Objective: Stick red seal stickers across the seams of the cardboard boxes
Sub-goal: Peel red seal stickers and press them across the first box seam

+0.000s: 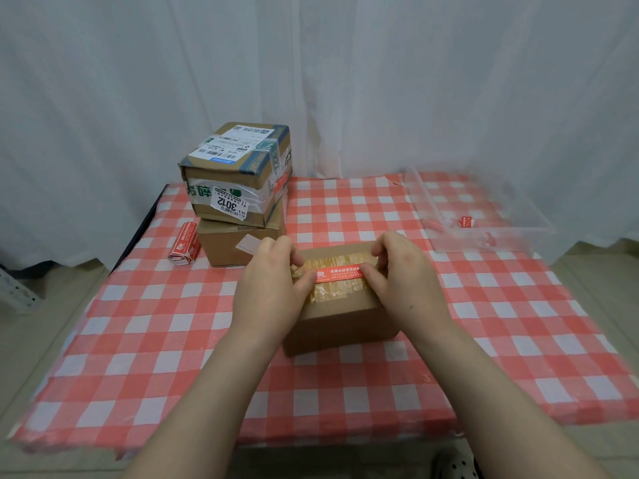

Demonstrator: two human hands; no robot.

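A small cardboard box (340, 323) stands in the middle of the table, its top covered with clear tape. A red seal sticker (337, 274) with white print lies across that top. My left hand (273, 288) pinches the sticker's left end with thumb and curled fingers. My right hand (403, 274) pinches its right end the same way. Both hands rest on the box's top edges and hide the sticker's ends.
Two stacked cardboard boxes (238, 188) with shipping labels stand at the back left. A bundle of red stickers (185, 243) lies beside them. A clear plastic tray (477, 216) at the back right holds a few red stickers. The red checked tablecloth (484, 323) covers the table.
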